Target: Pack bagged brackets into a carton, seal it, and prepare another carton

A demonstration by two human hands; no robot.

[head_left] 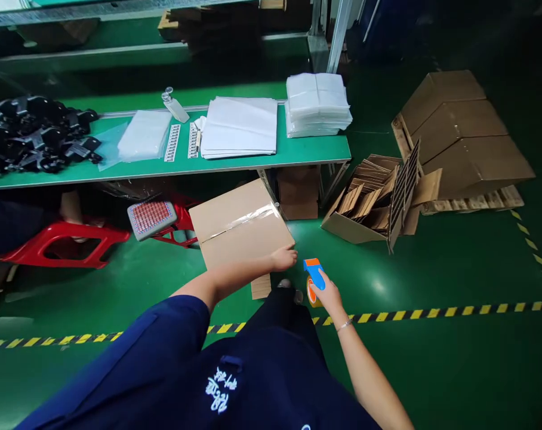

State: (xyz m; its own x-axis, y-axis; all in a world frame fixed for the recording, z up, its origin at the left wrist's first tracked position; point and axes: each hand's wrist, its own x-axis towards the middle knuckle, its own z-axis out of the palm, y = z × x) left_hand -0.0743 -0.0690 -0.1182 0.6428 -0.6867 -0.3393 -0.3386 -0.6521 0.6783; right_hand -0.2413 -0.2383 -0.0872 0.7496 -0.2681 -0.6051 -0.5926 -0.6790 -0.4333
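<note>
A brown cardboard box [239,224] with a strip of clear tape across its top stands on the green floor in front of me. My left hand [283,258] rests on the box's near right corner, fingers curled over the edge. My right hand [327,294] is closed round a blue and orange tape dispenser [314,276], held just right of the box, above the floor.
A green workbench [298,152] behind the box carries white sheet stacks [239,126], bag piles [316,104] and black parts [33,134]. An open carton of cardboard dividers [369,203] and flat boxes on a pallet [459,137] sit to the right. Red stools [56,242] stand left. Yellow-black floor tape [432,312] runs across.
</note>
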